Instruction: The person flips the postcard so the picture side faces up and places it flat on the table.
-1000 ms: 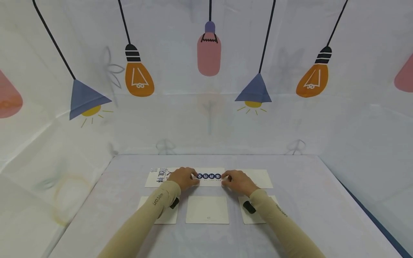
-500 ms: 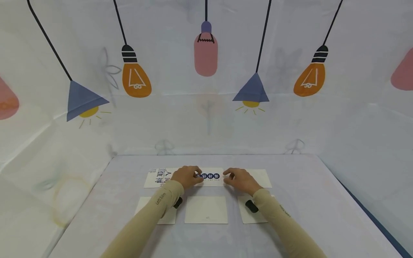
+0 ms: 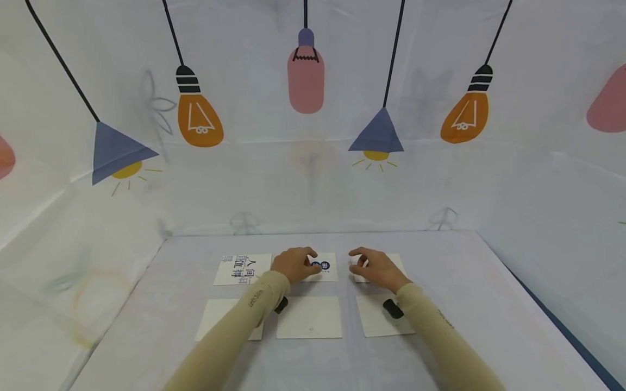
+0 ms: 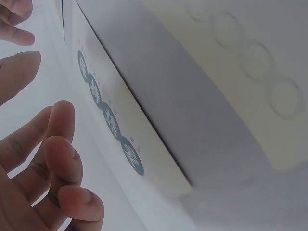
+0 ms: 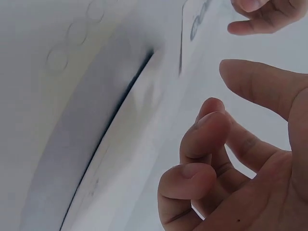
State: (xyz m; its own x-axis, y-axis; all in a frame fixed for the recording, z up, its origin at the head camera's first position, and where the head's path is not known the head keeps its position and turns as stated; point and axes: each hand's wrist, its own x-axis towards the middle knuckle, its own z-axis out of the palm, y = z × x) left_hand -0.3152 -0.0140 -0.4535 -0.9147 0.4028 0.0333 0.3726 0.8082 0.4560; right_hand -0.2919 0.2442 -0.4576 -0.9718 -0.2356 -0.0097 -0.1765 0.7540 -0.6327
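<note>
My left hand (image 3: 295, 264) hovers over the middle card of the back row, its fingers loosely bent with nothing between them. That white card (image 3: 330, 274) bears a row of dark blue circles with characters, partly hidden by the hand; in the left wrist view the circle-printed card (image 4: 115, 106) lies flat beside my fingertips. My right hand (image 3: 377, 269) is held above the back-row right card (image 3: 395, 262), thumb and fingers apart. In the right wrist view that card (image 5: 120, 149) looks mostly plain, and the hand (image 5: 231, 159) holds nothing.
At the back left lies a card (image 3: 243, 269) with large blue characters. The front row has a left card (image 3: 217, 312) partly under my sleeve, a blank-looking middle card (image 3: 310, 317) and a right card (image 3: 371, 320). A lamp-printed cloth (image 3: 313, 179) hangs behind the table.
Both hands have shifted right and widened apart a little; the left hand covers more of the circle-printed card and uncovers more of the character card. The head view has turned slightly.
</note>
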